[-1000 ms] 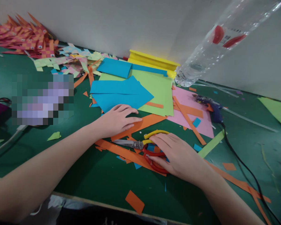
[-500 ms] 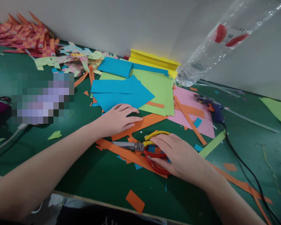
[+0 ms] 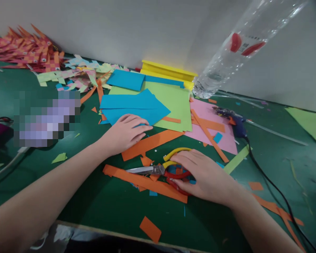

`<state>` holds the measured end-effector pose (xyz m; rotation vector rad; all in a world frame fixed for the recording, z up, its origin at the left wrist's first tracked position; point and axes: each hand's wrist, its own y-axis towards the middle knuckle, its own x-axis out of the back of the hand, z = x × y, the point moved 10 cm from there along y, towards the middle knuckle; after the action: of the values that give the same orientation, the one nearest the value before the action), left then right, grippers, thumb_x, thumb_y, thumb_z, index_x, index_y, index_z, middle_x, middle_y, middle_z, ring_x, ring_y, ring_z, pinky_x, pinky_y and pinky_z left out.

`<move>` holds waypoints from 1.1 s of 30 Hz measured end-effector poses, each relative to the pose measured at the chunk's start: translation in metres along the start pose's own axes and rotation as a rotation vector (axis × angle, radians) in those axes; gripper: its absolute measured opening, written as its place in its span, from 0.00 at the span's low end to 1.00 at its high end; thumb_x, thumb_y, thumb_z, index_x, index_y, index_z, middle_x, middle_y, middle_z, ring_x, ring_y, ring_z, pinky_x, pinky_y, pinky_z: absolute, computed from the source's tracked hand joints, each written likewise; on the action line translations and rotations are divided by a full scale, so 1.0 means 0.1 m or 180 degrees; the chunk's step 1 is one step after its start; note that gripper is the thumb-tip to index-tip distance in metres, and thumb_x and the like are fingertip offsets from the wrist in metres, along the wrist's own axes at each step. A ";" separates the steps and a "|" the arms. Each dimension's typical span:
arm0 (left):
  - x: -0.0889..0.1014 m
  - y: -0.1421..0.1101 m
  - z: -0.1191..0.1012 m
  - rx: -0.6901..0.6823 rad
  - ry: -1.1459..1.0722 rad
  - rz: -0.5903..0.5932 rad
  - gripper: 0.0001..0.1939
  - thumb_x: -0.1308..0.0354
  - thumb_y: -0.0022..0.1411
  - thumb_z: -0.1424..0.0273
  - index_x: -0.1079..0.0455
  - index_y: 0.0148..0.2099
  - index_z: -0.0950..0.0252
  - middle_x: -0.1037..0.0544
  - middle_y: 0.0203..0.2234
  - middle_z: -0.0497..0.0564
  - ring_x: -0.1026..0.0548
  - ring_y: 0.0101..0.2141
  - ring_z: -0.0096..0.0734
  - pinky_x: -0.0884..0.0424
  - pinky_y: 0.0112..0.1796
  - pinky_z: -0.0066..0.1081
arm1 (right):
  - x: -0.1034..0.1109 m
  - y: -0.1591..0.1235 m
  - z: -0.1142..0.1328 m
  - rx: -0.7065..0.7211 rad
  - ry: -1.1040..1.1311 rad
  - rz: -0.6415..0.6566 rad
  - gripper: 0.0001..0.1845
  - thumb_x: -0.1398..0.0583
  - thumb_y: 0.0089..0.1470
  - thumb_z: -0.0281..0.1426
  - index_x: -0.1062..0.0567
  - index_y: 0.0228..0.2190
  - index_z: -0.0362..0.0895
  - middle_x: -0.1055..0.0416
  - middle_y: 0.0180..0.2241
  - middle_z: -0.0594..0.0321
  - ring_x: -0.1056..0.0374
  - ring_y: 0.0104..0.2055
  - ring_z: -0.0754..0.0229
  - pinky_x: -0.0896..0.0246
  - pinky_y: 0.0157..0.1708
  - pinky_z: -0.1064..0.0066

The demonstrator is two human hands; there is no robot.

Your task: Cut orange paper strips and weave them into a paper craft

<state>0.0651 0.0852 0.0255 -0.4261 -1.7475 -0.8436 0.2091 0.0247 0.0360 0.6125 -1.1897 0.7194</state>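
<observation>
My left hand (image 3: pixel 129 133) has its fingers stretched out over the near edge of the blue paper (image 3: pixel 131 103), by an orange paper strip (image 3: pixel 155 142); whether the fingertips touch the paper is hard to tell. In my right hand (image 3: pixel 200 172) are scissors (image 3: pixel 158 170) with one yellow and one red handle, my fingers around the handles. The blades look closed, point left and lie over orange scraps. Just below the blades runs another orange strip (image 3: pixel 147 184). Beneath the blue paper is a light green sheet (image 3: pixel 177 105).
A pink sheet (image 3: pixel 226 140) lies right of the green one, near a blue glue gun (image 3: pixel 239 128) with a black cord. A clear bottle (image 3: pixel 226 66) leans at the back right. Woven orange paper pieces (image 3: pixel 34 49) and cut scraps (image 3: pixel 79 72) line the back left. A blurred purple object (image 3: pixel 47 121) lies left.
My left hand has shifted slightly away from the orange strip, toward the blue paper. The scissors and my right hand have barely moved. The view has tilted up a little.
</observation>
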 end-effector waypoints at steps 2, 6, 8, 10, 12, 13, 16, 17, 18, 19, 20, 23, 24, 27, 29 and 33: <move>0.10 -0.01 0.08 0.0188 0.0016 -0.0182 0.18 0.58 0.74 0.68 0.30 0.55 0.62 0.25 0.51 0.55 0.30 0.52 0.41 0.37 0.54 0.45 | 0.06 -0.06 -0.16 -0.0223 0.0146 -0.0078 0.18 0.39 0.55 0.36 0.28 0.48 0.47 0.24 0.47 0.55 0.27 0.49 0.50 0.29 0.48 0.55; 0.22 -0.05 0.22 0.0477 0.0115 -0.0385 0.18 0.58 0.73 0.67 0.29 0.54 0.64 0.24 0.48 0.56 0.28 0.49 0.43 0.37 0.54 0.48 | 0.28 -0.17 -0.49 -0.0503 0.0251 -0.0538 0.18 0.40 0.57 0.37 0.31 0.49 0.48 0.26 0.50 0.53 0.29 0.52 0.48 0.30 0.47 0.56; 0.23 -0.05 0.22 0.0455 0.0150 -0.0407 0.18 0.58 0.73 0.67 0.29 0.53 0.65 0.23 0.46 0.56 0.28 0.48 0.43 0.36 0.54 0.47 | 0.37 -0.20 -0.61 -0.0592 0.0086 -0.0797 0.18 0.41 0.57 0.38 0.32 0.48 0.47 0.27 0.51 0.52 0.28 0.50 0.48 0.31 0.45 0.56; 0.21 -0.05 0.16 0.0318 0.0142 -0.0355 0.17 0.57 0.73 0.66 0.28 0.51 0.65 0.23 0.44 0.56 0.27 0.47 0.42 0.36 0.54 0.46 | 0.48 -0.26 -0.76 -0.0872 -0.0295 -0.1164 0.18 0.41 0.57 0.38 0.32 0.48 0.46 0.26 0.48 0.51 0.28 0.48 0.46 0.31 0.44 0.56; 0.16 -0.04 0.06 0.0104 0.0089 -0.0231 0.16 0.55 0.73 0.65 0.28 0.49 0.65 0.23 0.43 0.55 0.27 0.47 0.40 0.38 0.55 0.46 | 0.54 -0.32 -0.89 -0.1209 -0.0602 -0.1432 0.18 0.40 0.57 0.39 0.31 0.47 0.46 0.26 0.47 0.50 0.29 0.48 0.45 0.33 0.45 0.55; 0.13 -0.04 0.00 -0.0014 0.0051 -0.0150 0.16 0.55 0.73 0.64 0.27 0.49 0.64 0.23 0.43 0.55 0.27 0.47 0.40 0.39 0.56 0.46 | 0.55 -0.34 -0.95 -0.1368 -0.0713 -0.1522 0.18 0.40 0.57 0.40 0.31 0.47 0.46 0.27 0.48 0.50 0.29 0.49 0.44 0.34 0.45 0.55; 0.03 -0.05 -0.16 -0.0292 -0.0082 0.0163 0.17 0.52 0.72 0.60 0.28 0.51 0.64 0.23 0.46 0.55 0.28 0.50 0.41 0.44 0.59 0.47 | 0.53 -0.40 -1.07 -0.1715 -0.0940 -0.1724 0.19 0.41 0.57 0.39 0.31 0.47 0.45 0.27 0.46 0.49 0.29 0.47 0.42 0.34 0.44 0.54; -0.01 -0.05 -0.19 -0.0346 -0.0121 0.0266 0.18 0.51 0.71 0.58 0.29 0.53 0.63 0.24 0.48 0.55 0.29 0.51 0.41 0.45 0.60 0.47 | 0.49 -0.40 -1.12 -0.1803 -0.0973 -0.1668 0.19 0.41 0.57 0.40 0.31 0.47 0.44 0.27 0.46 0.48 0.29 0.47 0.42 0.35 0.44 0.53; -0.04 -0.06 -0.21 -0.0375 -0.0149 0.0359 0.19 0.49 0.70 0.57 0.30 0.54 0.63 0.25 0.50 0.55 0.30 0.52 0.41 0.47 0.61 0.46 | 0.45 -0.40 -1.15 -0.1871 -0.1006 -0.1627 0.19 0.41 0.57 0.40 0.31 0.46 0.43 0.26 0.44 0.48 0.29 0.45 0.42 0.35 0.44 0.52; -0.06 -0.07 -0.22 -0.0389 -0.0170 0.0435 0.21 0.48 0.69 0.55 0.31 0.56 0.63 0.26 0.52 0.55 0.31 0.54 0.41 0.48 0.62 0.46 | 0.42 -0.41 -1.19 -0.1931 -0.1013 -0.1608 0.19 0.41 0.56 0.41 0.30 0.46 0.43 0.26 0.43 0.48 0.29 0.45 0.41 0.35 0.44 0.52; -0.08 -0.07 -0.23 -0.0390 -0.0185 0.0498 0.23 0.46 0.68 0.54 0.32 0.57 0.62 0.27 0.54 0.54 0.32 0.55 0.42 0.49 0.62 0.46 | 0.40 -0.41 -1.22 -0.1986 -0.0999 -0.1602 0.20 0.41 0.56 0.42 0.30 0.45 0.43 0.26 0.42 0.48 0.29 0.45 0.41 0.35 0.43 0.52; -0.11 -0.08 -0.20 -0.0342 -0.0203 0.0590 0.24 0.47 0.68 0.52 0.33 0.59 0.61 0.28 0.56 0.53 0.33 0.57 0.42 0.49 0.61 0.44 | 0.34 -0.44 -1.31 -0.2167 -0.0897 -0.1584 0.22 0.41 0.55 0.43 0.30 0.46 0.41 0.26 0.42 0.46 0.30 0.45 0.39 0.35 0.43 0.51; -0.10 -0.08 -0.19 -0.0330 -0.0204 0.0592 0.23 0.47 0.69 0.53 0.33 0.59 0.60 0.27 0.56 0.52 0.33 0.57 0.42 0.49 0.61 0.44 | 0.32 -0.45 -1.34 -0.2221 -0.0861 -0.1560 0.23 0.41 0.56 0.43 0.31 0.47 0.40 0.27 0.43 0.45 0.30 0.46 0.38 0.35 0.43 0.50; -0.07 -0.08 -0.19 -0.0379 -0.0187 0.0539 0.19 0.49 0.71 0.58 0.32 0.58 0.61 0.26 0.55 0.51 0.31 0.55 0.40 0.49 0.61 0.43 | 0.27 -0.46 -1.41 -0.2309 -0.0760 -0.1446 0.26 0.42 0.56 0.41 0.33 0.50 0.38 0.28 0.45 0.42 0.32 0.49 0.37 0.36 0.46 0.48; -0.03 -0.08 -0.20 -0.0458 -0.0168 0.0479 0.17 0.50 0.71 0.62 0.31 0.57 0.61 0.25 0.54 0.51 0.30 0.54 0.38 0.48 0.60 0.42 | 0.28 -0.46 -1.41 -0.2317 -0.0761 -0.1431 0.25 0.43 0.57 0.40 0.33 0.51 0.37 0.29 0.46 0.41 0.33 0.51 0.36 0.37 0.47 0.46; 0.02 -0.08 -0.25 -0.0630 -0.0125 0.0358 0.14 0.50 0.72 0.66 0.29 0.54 0.62 0.22 0.51 0.50 0.27 0.51 0.35 0.41 0.56 0.39 | 0.40 -0.42 -1.24 -0.2079 -0.0833 -0.1626 0.19 0.47 0.62 0.38 0.32 0.50 0.40 0.30 0.50 0.44 0.34 0.52 0.38 0.39 0.49 0.45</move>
<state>0.0758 0.0617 0.0282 -0.6701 -1.6651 -0.9360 0.3241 0.0979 0.0393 0.4296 -1.3412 -0.1950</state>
